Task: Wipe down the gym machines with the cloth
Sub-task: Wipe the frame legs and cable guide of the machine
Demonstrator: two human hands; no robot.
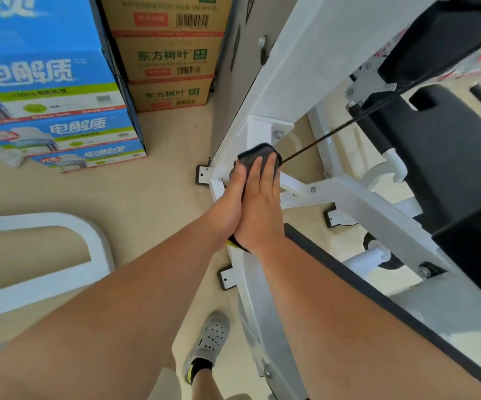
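stacked blue printed cartons (45,82) and brown cardboard boxes (170,59) stand at left on the beige floor (152,203). at centre, left hand (232,203) and right hand (262,206), fingers straight, press a dark grey cloth (258,153) against the white metal machine frame (305,53). a thin black cable (334,131) and black padded seat (450,145) crowd the right.

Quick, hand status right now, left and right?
Left hand: open, its visible fingers straight against the grey cloth.
Right hand: open, fingers flat, pressing the cloth.
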